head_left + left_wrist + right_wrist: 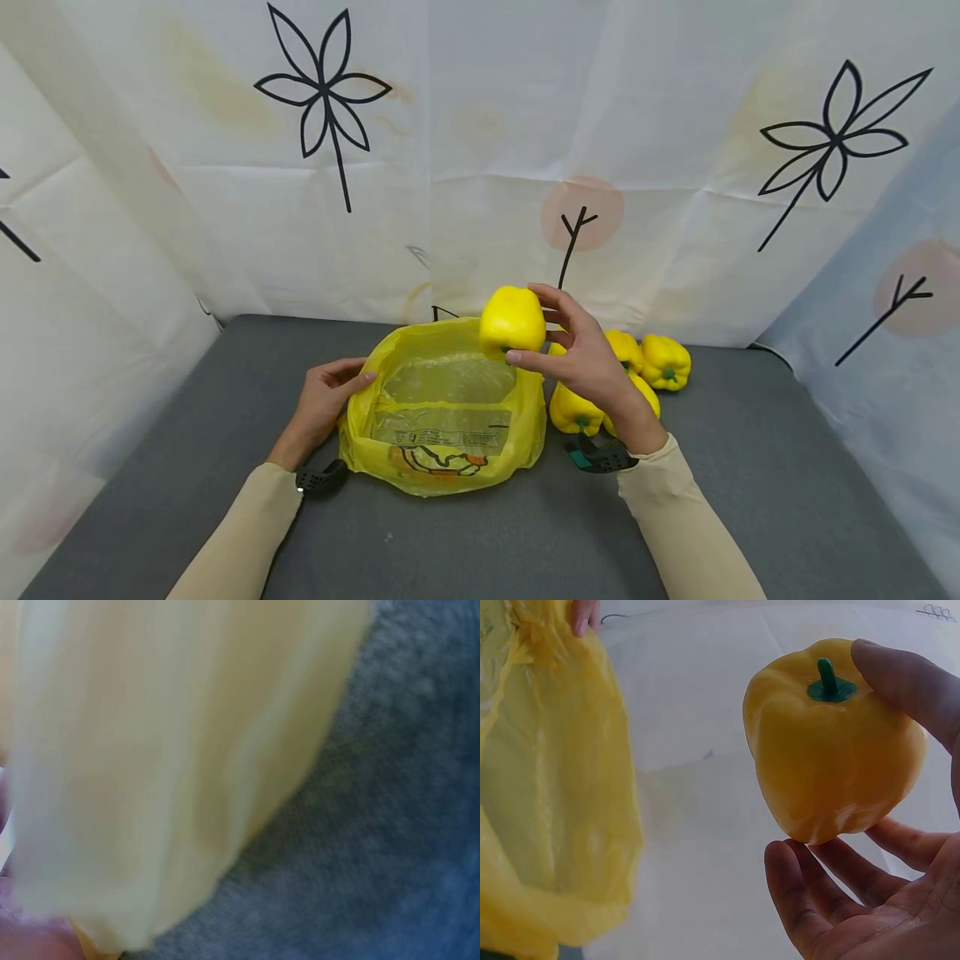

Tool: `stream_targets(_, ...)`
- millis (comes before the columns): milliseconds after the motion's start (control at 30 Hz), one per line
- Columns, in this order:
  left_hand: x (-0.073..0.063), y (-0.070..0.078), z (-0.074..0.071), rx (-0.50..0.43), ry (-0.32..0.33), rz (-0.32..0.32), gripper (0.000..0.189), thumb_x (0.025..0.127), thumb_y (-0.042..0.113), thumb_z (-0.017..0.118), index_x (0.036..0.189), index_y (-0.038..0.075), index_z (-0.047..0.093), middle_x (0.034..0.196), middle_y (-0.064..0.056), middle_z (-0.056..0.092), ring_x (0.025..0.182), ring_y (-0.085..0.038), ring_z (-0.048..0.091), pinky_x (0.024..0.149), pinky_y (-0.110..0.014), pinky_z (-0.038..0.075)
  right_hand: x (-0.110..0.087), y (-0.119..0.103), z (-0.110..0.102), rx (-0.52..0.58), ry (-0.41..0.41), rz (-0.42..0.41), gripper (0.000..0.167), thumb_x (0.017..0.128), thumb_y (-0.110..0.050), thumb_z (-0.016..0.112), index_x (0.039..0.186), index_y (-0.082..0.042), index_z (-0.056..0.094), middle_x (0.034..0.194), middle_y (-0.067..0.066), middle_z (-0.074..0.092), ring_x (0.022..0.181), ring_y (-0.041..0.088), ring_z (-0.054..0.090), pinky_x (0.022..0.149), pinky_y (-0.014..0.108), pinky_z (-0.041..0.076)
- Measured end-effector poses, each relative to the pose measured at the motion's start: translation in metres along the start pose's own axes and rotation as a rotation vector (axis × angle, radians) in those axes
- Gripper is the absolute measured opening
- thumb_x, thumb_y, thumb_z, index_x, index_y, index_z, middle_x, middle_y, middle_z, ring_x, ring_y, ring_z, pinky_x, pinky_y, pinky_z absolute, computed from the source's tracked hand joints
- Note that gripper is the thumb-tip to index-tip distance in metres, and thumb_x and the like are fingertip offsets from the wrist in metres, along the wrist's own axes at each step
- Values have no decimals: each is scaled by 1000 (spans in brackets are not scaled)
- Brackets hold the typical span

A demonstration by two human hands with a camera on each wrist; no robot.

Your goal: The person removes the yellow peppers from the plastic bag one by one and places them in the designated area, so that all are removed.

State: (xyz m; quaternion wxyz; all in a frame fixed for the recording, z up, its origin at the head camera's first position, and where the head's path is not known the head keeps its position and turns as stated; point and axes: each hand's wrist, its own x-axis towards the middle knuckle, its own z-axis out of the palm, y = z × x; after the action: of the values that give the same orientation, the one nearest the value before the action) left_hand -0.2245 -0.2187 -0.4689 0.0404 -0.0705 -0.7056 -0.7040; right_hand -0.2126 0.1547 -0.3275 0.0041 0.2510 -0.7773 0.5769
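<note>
Between thumb and fingertips my right hand [588,358] holds a yellow bell pepper [512,322] above the right rim of a yellow plastic bag [442,477]. In the right wrist view the bell pepper [832,750] shows its green stem, with the thumb near the stem and the fingers at its other end. The bag stands with its mouth wide, and printing shows on it. At its left rim my left hand [322,404] pinches the plastic. Blurred yellow plastic [150,765] fills much of the left wrist view and hides most of that hand.
Several more yellow bell peppers [666,363] lie on the dark grey table [480,550] to the bag's right, partly behind my right hand. A white cloth [480,125] with plant drawings hangs behind the table and along its sides.
</note>
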Motion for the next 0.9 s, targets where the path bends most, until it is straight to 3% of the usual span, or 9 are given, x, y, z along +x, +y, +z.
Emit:
stream_targets(267, 0, 1, 1, -5, -1, -2, 41, 97, 7, 70, 128, -17, 60, 104, 5, 71, 91, -12, 67, 76, -25, 59, -12, 8, -21, -37, 23, 49, 84, 87, -10, 82, 157, -18, 36, 150, 8, 43, 120, 31, 57, 98, 48, 51)
stream_targets(567, 0, 0, 0, 10, -3, 0, 41, 97, 8, 70, 129, -16, 60, 105, 6, 72, 92, -12, 68, 77, -25, 59, -27, 17, -38, -74, 64, 53, 83, 89, -9, 80, 158, -15, 35, 149, 11, 43, 123, 31, 54, 95, 29, 52)
stream_targets(900, 1, -1, 1, 15, 6, -4, 42, 96, 8, 71, 128, -16, 60, 104, 6, 72, 91, -12, 68, 76, -25, 59, -40, 22, -55, -134, 92, 61, 83, 89, -9, 79, 158, -12, 33, 152, 11, 41, 130, 29, 48, 96, 22, 49)
